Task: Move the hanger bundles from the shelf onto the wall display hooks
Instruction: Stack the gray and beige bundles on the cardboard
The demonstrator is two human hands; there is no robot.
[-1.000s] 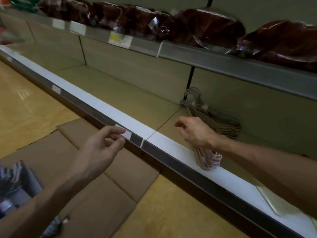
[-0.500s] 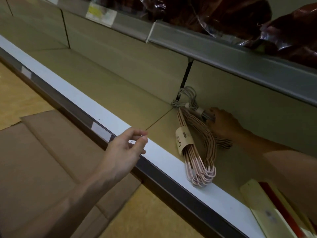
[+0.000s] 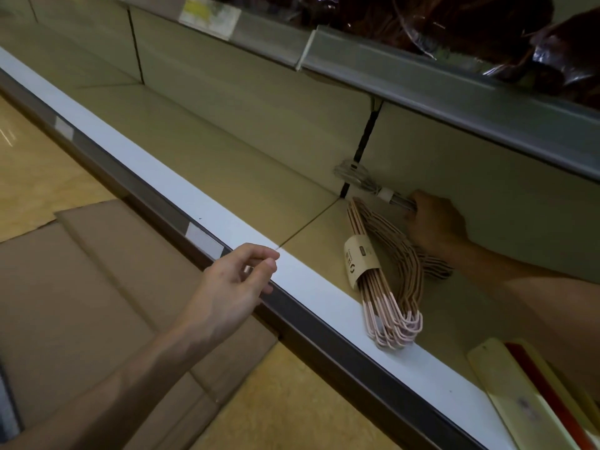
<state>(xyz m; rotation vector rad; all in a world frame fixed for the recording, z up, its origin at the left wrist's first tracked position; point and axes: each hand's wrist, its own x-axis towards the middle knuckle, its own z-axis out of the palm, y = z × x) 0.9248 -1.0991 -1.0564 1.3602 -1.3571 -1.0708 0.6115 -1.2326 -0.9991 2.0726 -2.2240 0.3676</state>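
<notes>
A pink hanger bundle (image 3: 386,280) with a tan paper band lies on the low beige shelf (image 3: 227,164), its hooks over the white front edge. Behind it, against the back panel, lies a grey hanger bundle (image 3: 360,178) with a white band. My right hand (image 3: 435,222) reaches deep into the shelf and is closed around the grey bundle's shoulder end, touching the pink one too. My left hand (image 3: 233,284) hovers in front of the shelf edge, fingers loosely curled, holding nothing. No wall hooks are in view.
An upper shelf rail (image 3: 422,76) with price tags overhangs the reach, with dark red wrapped goods (image 3: 487,30) on top. Flat cream and red boards (image 3: 532,401) lie at the shelf's right. Flattened cardboard (image 3: 81,287) covers the floor.
My right hand has slid further back and closed on the grey bundle's end. The view has moved in closer. My left hand has stayed near the shelf edge.
</notes>
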